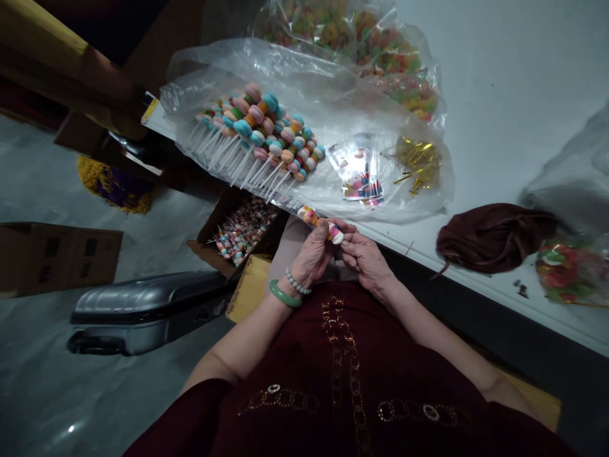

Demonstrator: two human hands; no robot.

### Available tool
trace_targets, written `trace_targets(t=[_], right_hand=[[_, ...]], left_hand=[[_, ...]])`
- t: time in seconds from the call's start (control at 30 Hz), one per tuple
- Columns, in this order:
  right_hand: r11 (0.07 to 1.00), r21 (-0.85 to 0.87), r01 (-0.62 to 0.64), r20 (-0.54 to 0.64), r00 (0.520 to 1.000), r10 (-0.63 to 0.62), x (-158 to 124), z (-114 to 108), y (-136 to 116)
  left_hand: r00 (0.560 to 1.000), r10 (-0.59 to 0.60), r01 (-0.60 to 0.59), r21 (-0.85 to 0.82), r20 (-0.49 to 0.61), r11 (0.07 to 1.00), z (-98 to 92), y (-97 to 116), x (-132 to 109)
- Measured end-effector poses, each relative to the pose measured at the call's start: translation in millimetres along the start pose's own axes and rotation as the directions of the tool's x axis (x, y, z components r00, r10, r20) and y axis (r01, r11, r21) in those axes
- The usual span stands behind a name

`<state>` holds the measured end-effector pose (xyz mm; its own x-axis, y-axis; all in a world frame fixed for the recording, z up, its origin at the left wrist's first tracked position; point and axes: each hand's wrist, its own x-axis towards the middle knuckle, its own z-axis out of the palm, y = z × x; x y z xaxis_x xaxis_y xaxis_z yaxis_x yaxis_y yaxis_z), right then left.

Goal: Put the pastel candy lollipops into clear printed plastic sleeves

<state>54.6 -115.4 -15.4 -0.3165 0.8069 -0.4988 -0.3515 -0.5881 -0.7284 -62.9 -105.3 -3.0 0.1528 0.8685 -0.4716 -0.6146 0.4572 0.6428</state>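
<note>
My left hand (pixel 314 252), with a bead bracelet and a green bangle at the wrist, is closed around a candy skewer (pixel 309 216) in a clear printed wrapper. White and orange pieces show beyond its fingers. The pink-and-white lower end of the wrapper lies between both hands, where my right hand (pixel 364 257) pinches it; the stick is hidden. Just past my hands, a pile of candy skewers (pixel 266 130) with white sticks lies on a plastic bag. Flat printed wrappers (pixel 360 171) and gold twist ties (pixel 419 162) rest to the right of the pile.
Bags of colourful gummies (pixel 352 38) lie farther back on the white table (pixel 495 127). A dark brown cloth (pixel 495 238) sits at right. Below the table edge, a cardboard box (pixel 204 254) contains many wrapped candies. A grey suitcase (pixel 147 304) and another person's arm (pixel 102 76) are at left.
</note>
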Motion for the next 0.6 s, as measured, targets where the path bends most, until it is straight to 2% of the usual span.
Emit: trace_targets(t=[0.13, 0.2, 0.33, 0.47, 0.6], right_hand=[[0.949, -0.307, 0.073, 0.105, 0.994, -0.042, -1, -4, -6], [0.921, -0.382, 0.073, 0.138, 0.99, -0.021, -1, -6, -8], [0.974, -0.225, -0.036, 0.133, 0.989, 0.068, -2, -6, -5], [0.983, -0.147, -0.11, 0.044, 0.992, 0.118, -1, -1, 3], [0.979, -0.196, -0.061, -0.084, 0.995, 0.046, 3, 10, 5]], left_hand=[[0.994, 0.073, -0.07, 0.044, -0.077, 0.997, -3.7, 4, 0], [0.996, 0.025, -0.02, 0.062, -0.086, 0.998, -5.7, 8, -1], [0.992, -0.121, 0.119, 0.071, 0.019, 0.99, -7.2, 12, -4], [0.991, -0.116, 0.11, 0.091, 0.066, 0.99, -4.6, 9, -6], [0.993, -0.112, 0.107, 0.12, 0.029, 0.987, -1.3, -3, -3]])
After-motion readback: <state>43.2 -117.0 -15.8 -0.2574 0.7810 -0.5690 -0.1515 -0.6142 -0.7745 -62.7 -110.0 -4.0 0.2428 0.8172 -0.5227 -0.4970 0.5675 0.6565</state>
